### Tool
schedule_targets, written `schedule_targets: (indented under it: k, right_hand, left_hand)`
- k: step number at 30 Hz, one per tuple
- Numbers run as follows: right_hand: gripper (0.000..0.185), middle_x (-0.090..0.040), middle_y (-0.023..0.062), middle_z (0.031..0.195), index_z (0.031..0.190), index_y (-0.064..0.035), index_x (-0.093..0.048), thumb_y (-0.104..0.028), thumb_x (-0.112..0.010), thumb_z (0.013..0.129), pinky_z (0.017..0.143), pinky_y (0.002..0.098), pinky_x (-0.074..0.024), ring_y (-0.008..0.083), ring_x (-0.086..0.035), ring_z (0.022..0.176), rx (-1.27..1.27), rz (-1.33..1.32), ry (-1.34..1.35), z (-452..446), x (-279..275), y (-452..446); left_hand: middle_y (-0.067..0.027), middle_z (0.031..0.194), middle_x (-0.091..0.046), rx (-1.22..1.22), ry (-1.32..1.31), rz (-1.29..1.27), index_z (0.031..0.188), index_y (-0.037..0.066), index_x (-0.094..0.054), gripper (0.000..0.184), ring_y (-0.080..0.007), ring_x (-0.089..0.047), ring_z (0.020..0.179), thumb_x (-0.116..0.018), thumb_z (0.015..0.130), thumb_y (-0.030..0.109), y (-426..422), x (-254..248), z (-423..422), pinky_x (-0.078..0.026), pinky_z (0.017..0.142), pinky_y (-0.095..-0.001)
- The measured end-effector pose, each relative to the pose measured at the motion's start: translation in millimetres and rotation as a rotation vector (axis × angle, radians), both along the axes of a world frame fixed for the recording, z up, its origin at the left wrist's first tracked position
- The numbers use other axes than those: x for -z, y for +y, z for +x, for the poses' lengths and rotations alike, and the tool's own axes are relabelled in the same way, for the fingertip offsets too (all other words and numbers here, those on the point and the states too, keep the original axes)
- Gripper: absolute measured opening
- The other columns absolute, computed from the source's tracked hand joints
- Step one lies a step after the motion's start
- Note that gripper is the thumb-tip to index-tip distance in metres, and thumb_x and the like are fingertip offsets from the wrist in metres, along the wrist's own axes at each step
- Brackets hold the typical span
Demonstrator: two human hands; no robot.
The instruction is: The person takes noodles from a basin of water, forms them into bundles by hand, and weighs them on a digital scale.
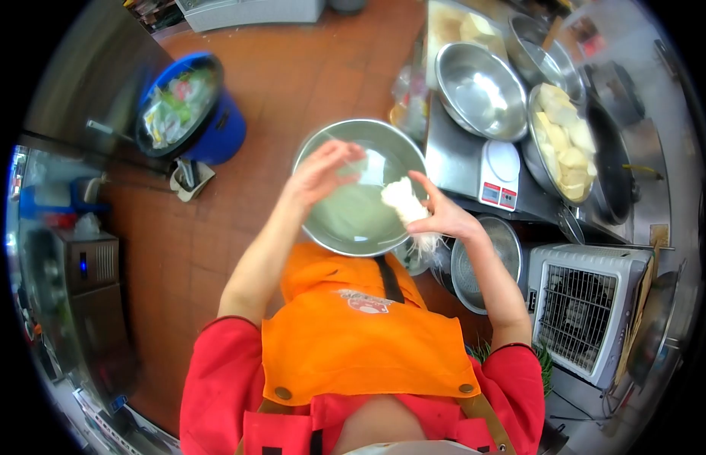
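A large metal bowl [338,220] rests at the front of the orange apron, with what looks like liquid inside. Over its upper left part is my left hand [326,173], fingers curled loosely; a thin pale strand may hang at its fingertips, too blurred to be sure. My right hand [442,212] grips a bunch of white, root-like strands [402,199] between thumb and fingers at the bowl's right rim. Thin ends of the bunch hang down below the thumb.
A blue bin [225,129] with waste stands at upper left. On the right counter are an empty steel bowl [482,89], a white scale [500,165] and a bowl of pale yellow pieces [569,152]. A perforated pan [485,265] and a heater-like unit [580,303] are lower right.
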State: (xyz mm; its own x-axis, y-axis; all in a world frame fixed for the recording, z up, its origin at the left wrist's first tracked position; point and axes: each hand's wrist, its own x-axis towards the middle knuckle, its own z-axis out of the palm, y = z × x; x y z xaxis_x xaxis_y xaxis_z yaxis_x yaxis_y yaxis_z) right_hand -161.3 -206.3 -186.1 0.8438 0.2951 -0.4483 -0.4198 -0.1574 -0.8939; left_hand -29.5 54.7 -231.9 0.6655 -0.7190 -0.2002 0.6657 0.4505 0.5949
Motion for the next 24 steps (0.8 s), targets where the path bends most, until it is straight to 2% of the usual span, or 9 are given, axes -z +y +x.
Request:
schedule_targets:
  k: [1,3,7,9,13,14,18,21,24]
  right_hand:
    - [0.111,-0.056,0.0239,0.118,0.148,-0.0058,-0.010,-0.019,-0.082,0.064,0.092,0.0347,-0.0436,0.0264,-0.057,0.108,0.017,0.023,0.024,-2.6,0.9,-4.6]
    - [0.110,-0.056,0.0234,0.118,0.147,-0.0034,-0.011,-0.019,-0.082,0.064,0.092,0.0339,-0.0435,0.0260,-0.057,0.108,0.051,0.070,0.077,-8.7,5.7,-14.9]
    - [0.109,-0.057,0.0216,0.116,0.147,-0.0022,-0.013,-0.018,-0.082,0.064,0.092,0.0324,-0.0433,0.0240,-0.057,0.106,-0.076,0.032,0.060,-14.3,9.3,-26.0]
    - [0.108,-0.057,0.0204,0.115,0.147,-0.0028,-0.014,-0.018,-0.082,0.064,0.092,0.0317,-0.0430,0.0227,-0.056,0.107,-0.160,-0.048,0.027,-15.5,13.2,-29.9]
    - [0.108,-0.056,0.0189,0.116,0.147,-0.0039,-0.015,-0.019,-0.083,0.064,0.094,0.0306,-0.0417,0.0211,-0.054,0.109,-0.203,-0.055,0.070,-15.2,11.0,-36.1]
    - [0.108,-0.056,0.0183,0.117,0.147,-0.0041,-0.015,-0.019,-0.083,0.064,0.094,0.0303,-0.0416,0.0207,-0.054,0.109,-0.214,-0.070,0.040,-16.6,14.3,-39.0]
    - [0.106,-0.056,0.0154,0.117,0.146,-0.0042,-0.016,-0.017,-0.083,0.065,0.094,0.0300,-0.0413,0.0199,-0.054,0.109,-0.155,-0.073,-0.037,-20.6,17.8,-44.6]
    - [0.101,-0.055,0.0134,0.119,0.146,-0.0042,-0.018,-0.012,-0.081,0.067,0.096,0.0316,-0.0409,0.0195,-0.053,0.111,0.083,0.180,0.109,-22.8,28.6,-49.3]
    - [0.091,-0.053,0.0146,0.124,0.145,-0.0044,-0.021,-0.007,-0.075,0.071,0.098,0.0356,-0.0411,0.0228,-0.054,0.114,0.176,0.368,0.131,-20.3,20.8,-47.9]
  left_hand:
    - [-0.0026,0.111,-0.060,-0.044,0.014,-0.001,0.089,0.014,-0.059,0.012,-0.0256,-0.050,0.119,-0.067,0.086,0.023,7.9,1.6,3.6,-0.043,0.093,-0.0506]
    - [-0.0023,0.109,-0.059,-0.145,0.000,-0.059,0.090,0.013,-0.057,0.011,-0.0226,-0.055,0.104,-0.063,0.089,0.023,23.1,22.1,15.5,-0.047,0.085,-0.0423]
    - [-0.0019,0.100,-0.059,-0.362,0.108,-0.106,0.093,0.013,-0.057,0.008,-0.0140,-0.055,0.079,-0.059,0.092,0.021,50.6,39.7,46.2,-0.048,0.069,-0.0297]
    - [-0.0016,0.091,-0.064,-0.412,0.083,-0.216,0.096,0.016,-0.059,0.007,-0.0132,-0.059,0.073,-0.062,0.090,0.014,70.7,45.3,65.9,-0.051,0.063,-0.0262]
    - [-0.0009,0.089,-0.060,-0.476,-0.026,-0.310,0.096,0.014,-0.058,0.004,-0.0118,-0.058,0.077,-0.056,0.094,0.017,108.8,41.6,90.1,-0.050,0.063,-0.0240]
    - [0.0011,0.089,-0.050,-0.505,-0.042,-0.293,0.100,0.011,-0.053,0.010,-0.0092,-0.050,0.077,-0.052,0.096,0.019,119.3,39.2,92.8,-0.048,0.068,-0.0241]
    - [-0.0001,0.087,-0.050,-0.579,-0.044,-0.452,0.098,0.007,-0.053,0.010,-0.0113,-0.049,0.078,-0.056,0.093,0.014,158.9,30.3,103.6,-0.046,0.067,-0.0230]
    - [-0.0017,0.087,-0.051,-0.587,-0.057,-0.522,0.098,0.005,-0.053,0.009,-0.0125,-0.049,0.080,-0.057,0.092,0.012,186.1,24.7,104.0,-0.045,0.067,-0.0232]
    - [-0.0032,0.091,-0.053,-0.657,-0.077,-0.496,0.099,0.003,-0.055,0.010,-0.0138,-0.049,0.081,-0.058,0.091,0.009,210.0,24.2,101.4,-0.046,0.068,-0.0245]
